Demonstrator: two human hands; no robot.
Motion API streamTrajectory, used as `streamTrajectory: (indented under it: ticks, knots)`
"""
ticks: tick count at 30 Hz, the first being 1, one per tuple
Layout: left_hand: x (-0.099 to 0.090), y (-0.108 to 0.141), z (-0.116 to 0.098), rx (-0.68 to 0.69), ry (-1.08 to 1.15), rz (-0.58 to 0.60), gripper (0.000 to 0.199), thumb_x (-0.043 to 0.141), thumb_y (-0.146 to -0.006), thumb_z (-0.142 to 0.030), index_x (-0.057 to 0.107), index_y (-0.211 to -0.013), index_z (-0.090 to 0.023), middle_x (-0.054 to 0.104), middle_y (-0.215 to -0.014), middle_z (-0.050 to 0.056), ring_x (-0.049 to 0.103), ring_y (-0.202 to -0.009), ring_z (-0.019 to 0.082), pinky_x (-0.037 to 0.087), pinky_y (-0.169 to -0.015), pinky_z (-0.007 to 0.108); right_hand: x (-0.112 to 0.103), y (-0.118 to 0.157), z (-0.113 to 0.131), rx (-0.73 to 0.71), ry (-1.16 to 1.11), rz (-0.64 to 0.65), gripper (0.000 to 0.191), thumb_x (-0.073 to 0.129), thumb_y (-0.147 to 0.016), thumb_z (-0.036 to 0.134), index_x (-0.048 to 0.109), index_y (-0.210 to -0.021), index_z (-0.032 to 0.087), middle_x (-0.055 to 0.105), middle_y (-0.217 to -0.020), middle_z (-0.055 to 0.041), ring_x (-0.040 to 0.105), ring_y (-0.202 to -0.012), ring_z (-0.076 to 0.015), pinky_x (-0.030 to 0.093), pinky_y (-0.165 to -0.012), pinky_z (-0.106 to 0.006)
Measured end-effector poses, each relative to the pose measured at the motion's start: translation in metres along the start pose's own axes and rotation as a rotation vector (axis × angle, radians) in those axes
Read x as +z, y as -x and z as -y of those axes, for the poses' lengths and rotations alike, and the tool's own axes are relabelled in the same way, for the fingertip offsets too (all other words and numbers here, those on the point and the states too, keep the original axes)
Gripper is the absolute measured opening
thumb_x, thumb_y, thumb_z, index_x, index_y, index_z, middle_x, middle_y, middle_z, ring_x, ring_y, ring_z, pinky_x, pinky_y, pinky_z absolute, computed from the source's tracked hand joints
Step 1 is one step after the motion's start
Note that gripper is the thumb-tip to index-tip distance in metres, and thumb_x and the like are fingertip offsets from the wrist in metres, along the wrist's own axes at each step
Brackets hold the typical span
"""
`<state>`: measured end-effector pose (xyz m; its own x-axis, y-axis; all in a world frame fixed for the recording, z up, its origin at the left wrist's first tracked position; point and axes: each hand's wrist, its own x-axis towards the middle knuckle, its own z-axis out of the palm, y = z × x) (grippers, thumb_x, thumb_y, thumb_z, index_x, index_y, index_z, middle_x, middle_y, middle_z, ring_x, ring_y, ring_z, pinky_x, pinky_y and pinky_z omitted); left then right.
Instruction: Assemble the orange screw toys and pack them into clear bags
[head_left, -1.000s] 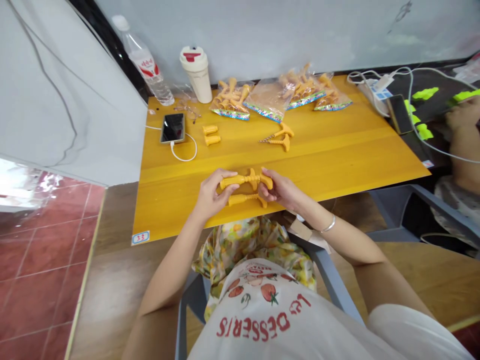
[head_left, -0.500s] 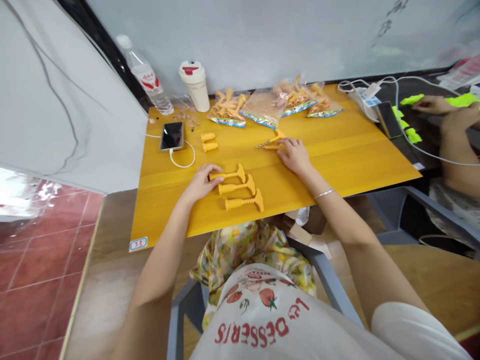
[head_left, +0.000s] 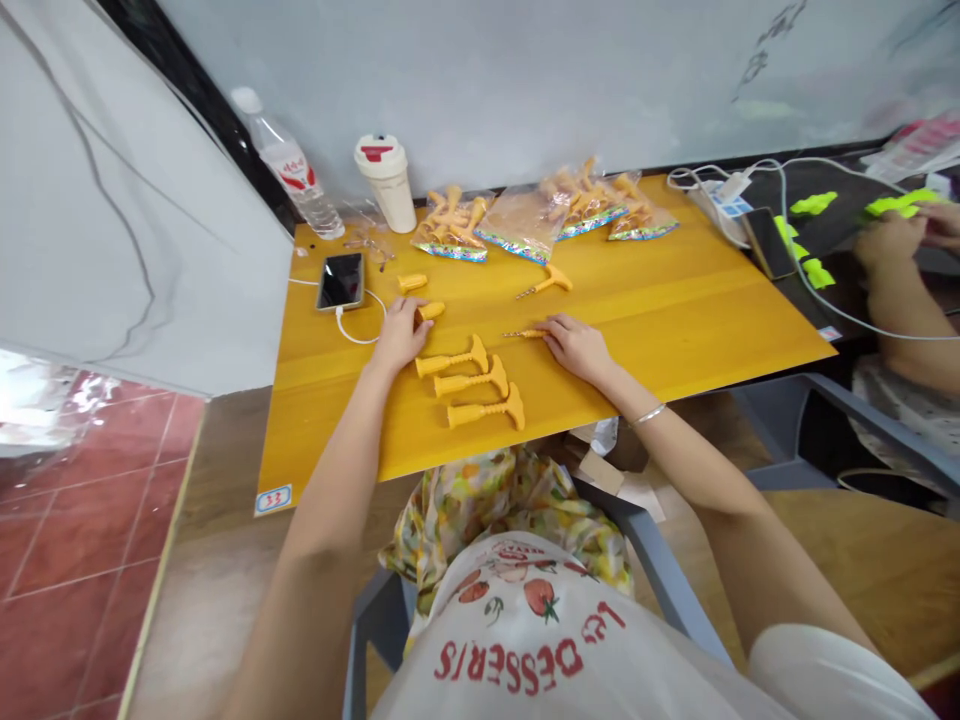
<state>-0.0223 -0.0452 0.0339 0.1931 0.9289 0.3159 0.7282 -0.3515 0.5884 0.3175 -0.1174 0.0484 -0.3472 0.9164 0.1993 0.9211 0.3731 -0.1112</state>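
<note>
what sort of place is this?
Likely a shared workroom, perhaps for hand assembly: a "33" label on the table, several yellow T-handled pieces, and another person's hand near green pieces alongside.

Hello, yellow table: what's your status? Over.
Left hand on yellow cap. Right hand gripping metal-tipped screw, tip exposed. Three capped T-handled screws nearer the body. White cable beside left hand.

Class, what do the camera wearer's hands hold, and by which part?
The left hand holds a yellow sleeve by its left end; the right hand holds a metal-tipped yellow piece by its handle end.
</note>
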Motion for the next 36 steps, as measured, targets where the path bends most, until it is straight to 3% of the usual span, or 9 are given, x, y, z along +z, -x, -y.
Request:
streamTrajectory:
  ticks: [5,12,20,28,32,34,36]
  knots:
    - [-0.02,0.025,-0.026,0.067,0.246,0.12,0.033,0.061,-0.085,-0.034,0.064,-0.115,-0.018,0.064,-0.104,0.007,0.061,-0.087,0.018,0.053,-0.084,0.035,-0.011,-0.002,0.019,-0.01,0.019,-0.089,0.036,0.036,-0.105,0.029,0.063,-0.127,0.019,0.067,-0.121,-0.0122,0.064,-0.104,-0.0242,0.049,-0.083,-0.032]
    - [-0.025,0.051,-0.054,0.051,0.362,0.157,0.032,0.061,-0.088,-0.035,0.063,-0.116,-0.02,0.063,-0.102,0.007,0.062,-0.088,0.017,0.052,-0.082,0.032,-0.015,-0.013,0.047,-0.134,0.027,-0.141,0.036,0.035,-0.105,0.027,0.064,-0.124,0.019,0.069,-0.117,-0.0116,0.062,-0.1,-0.0234,0.045,-0.079,-0.032]
    - [-0.037,0.06,-0.057,0.054,0.323,0.133,0.031,0.059,-0.089,-0.034,0.063,-0.116,-0.019,0.062,-0.103,0.006,0.061,-0.085,0.017,0.051,-0.08,0.032,-0.022,-0.012,0.054,-0.124,0.048,-0.141,0.035,0.034,-0.105,0.026,0.063,-0.124,0.018,0.068,-0.117,-0.0124,0.06,-0.097,-0.0236,0.044,-0.077,-0.032]
    - [-0.026,0.067,-0.072,0.043,0.442,0.19,0.029,0.06,-0.09,-0.035,0.064,-0.114,-0.019,0.065,-0.094,0.006,0.06,-0.08,0.017,0.049,-0.073,0.03,-0.029,-0.011,0.082,-0.181,-0.097,-0.086,0.038,0.031,-0.105,0.028,0.063,-0.124,0.02,0.067,-0.12,-0.0134,0.062,-0.105,-0.025,0.048,-0.084,-0.035]
    - [-0.031,0.069,-0.066,-0.085,0.705,0.252,0.034,0.063,-0.089,-0.045,0.063,-0.11,-0.019,0.061,-0.073,0.001,0.057,-0.065,0.014,0.047,-0.062,0.027,-0.037,-0.01,0.081,-0.372,-0.275,-0.069,0.038,0.041,-0.103,0.039,0.059,-0.129,0.018,0.064,-0.122,-0.0149,0.061,-0.112,-0.0257,0.05,-0.094,-0.039]
    - [-0.034,0.07,-0.062,-0.136,0.805,0.249,0.038,0.066,-0.086,-0.051,0.063,-0.106,-0.019,0.06,-0.07,0.0,0.056,-0.061,0.013,0.046,-0.06,0.026,-0.04,-0.008,0.075,-0.511,-0.349,-0.025,0.045,0.05,-0.099,0.048,0.057,-0.132,0.019,0.062,-0.128,-0.0161,0.058,-0.119,-0.0277,0.048,-0.1,-0.044]
    - [-0.035,0.073,-0.062,-0.156,0.839,0.245,0.04,0.067,-0.085,-0.054,0.063,-0.104,-0.019,0.06,-0.069,0.0,0.055,-0.06,0.013,0.045,-0.06,0.026,-0.041,-0.005,0.073,-0.549,-0.41,0.021,0.043,0.049,-0.099,0.047,0.057,-0.132,0.019,0.062,-0.129,-0.0172,0.058,-0.121,-0.0286,0.048,-0.101,-0.047]
